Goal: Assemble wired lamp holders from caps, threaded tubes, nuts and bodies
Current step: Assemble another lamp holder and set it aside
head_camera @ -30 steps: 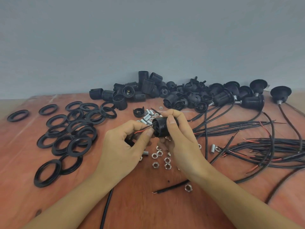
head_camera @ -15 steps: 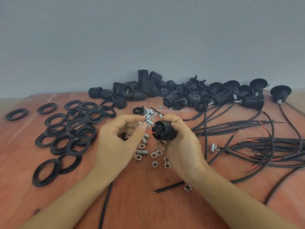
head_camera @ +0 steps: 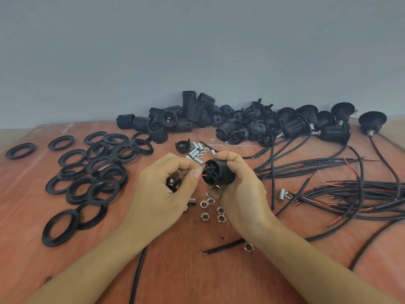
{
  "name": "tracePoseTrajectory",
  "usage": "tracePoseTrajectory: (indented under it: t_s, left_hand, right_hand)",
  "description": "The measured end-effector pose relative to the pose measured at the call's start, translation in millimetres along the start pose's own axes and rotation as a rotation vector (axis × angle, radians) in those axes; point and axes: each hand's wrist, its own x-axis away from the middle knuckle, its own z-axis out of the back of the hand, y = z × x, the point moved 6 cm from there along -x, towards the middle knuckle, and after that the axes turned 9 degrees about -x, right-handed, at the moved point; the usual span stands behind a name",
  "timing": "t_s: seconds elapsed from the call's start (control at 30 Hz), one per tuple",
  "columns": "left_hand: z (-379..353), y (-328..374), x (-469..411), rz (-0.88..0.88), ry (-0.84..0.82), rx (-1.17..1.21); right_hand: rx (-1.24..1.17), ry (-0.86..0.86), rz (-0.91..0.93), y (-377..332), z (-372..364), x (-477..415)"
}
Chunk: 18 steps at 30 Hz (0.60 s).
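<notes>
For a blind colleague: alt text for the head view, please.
The right hand grips a black lamp holder body while the left hand pinches a red wire at its end. Black rings lie left, nuts below the hands, cables right, on a reddish table.

Hands screen the work from my remote view

On my feed the left hand (head_camera: 166,189) curls round a black part (head_camera: 172,185) that shows only as a sliver in the palm, so I cannot say what it is. The right hand (head_camera: 238,194) covers the far side of the lamp holder body (head_camera: 219,174) it grips. Where the thin red wire (head_camera: 205,175) ends on that body's face is too small to make out. A threaded tube (head_camera: 192,200) pokes out half hidden under the left hand. The black cable (head_camera: 138,275) runs off the bottom edge, the wire bundle (head_camera: 372,194) runs off the right edge, and both forearms are cut off below.
</notes>
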Motion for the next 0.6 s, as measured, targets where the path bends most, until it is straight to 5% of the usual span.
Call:
tracePoseTrajectory:
  t_s: [0.6]
  left_hand:
    - [0.3,2.9,0.8,-0.003,0.004,0.008]
  right_hand:
    - [0.093,0.004,0.028,0.2,0.4,-0.6]
